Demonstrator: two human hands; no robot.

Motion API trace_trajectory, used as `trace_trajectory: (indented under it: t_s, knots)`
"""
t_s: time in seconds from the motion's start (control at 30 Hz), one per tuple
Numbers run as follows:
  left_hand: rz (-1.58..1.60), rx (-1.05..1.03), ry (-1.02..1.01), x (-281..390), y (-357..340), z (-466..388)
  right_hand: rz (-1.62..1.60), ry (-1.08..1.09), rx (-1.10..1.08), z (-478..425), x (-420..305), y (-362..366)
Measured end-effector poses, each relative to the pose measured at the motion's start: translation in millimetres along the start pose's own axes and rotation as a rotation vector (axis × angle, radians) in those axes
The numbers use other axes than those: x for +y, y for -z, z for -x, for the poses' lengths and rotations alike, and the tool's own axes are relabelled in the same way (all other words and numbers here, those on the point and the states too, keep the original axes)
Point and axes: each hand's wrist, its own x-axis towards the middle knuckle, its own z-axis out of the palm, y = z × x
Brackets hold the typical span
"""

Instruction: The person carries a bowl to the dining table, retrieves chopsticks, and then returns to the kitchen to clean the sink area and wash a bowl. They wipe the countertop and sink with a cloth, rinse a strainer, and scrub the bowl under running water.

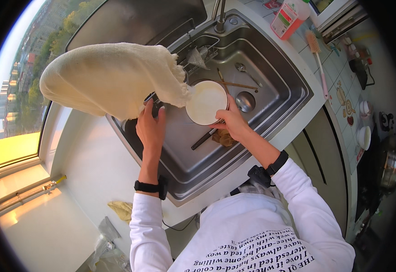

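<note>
My right hand (230, 119) is closed on the rim and side of a white bowl (206, 102), its pale inside facing up, over a steel sink basin (181, 136). Beneath a cream cloth (116, 78) with a frayed edge, draped over something tall, my left hand (152, 125) has its fingertips at a dark object (156, 103); whether it grips this is unclear. Around the bowl in the basin lie a spoon (249, 74), a pair of chopsticks (240, 85), a round steel ladle head (245, 101), a black handle (203, 139) and a crumpled brown thing (223, 137).
A wire caddy (201, 56) and faucet (220, 25) stand at the sink's back. A bottle of pink liquid (289, 18) and a bristle brush (316, 57) are at the right. A yellowish rag (121, 210) lies lower left, and a window is on the left.
</note>
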Motion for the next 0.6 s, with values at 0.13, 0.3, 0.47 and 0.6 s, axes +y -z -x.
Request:
trace_trajectory:
  t_s: [0.13, 0.3, 0.47, 0.6]
  knots:
    - [0.372, 0.045, -0.167, 24.6, -29.7, 34.5, 0.014, 0.014, 0.034, -1.8, 2.5, -1.1]
    - [0.687, -0.336, 0.098, 6.5, -92.9, 27.0, 0.047, -0.027, -0.010, 0.1, -4.1, -12.4]
    - [0.197, -0.395, -0.250, 13.9, -79.0, -11.2, 0.090, -0.157, -0.079, -1.7, 0.1, 2.9]
    - [0.101, -0.181, -0.672, 14.7, -77.3, -35.2, 0.123, -0.195, -0.124, -2.0, 3.7, -3.6]
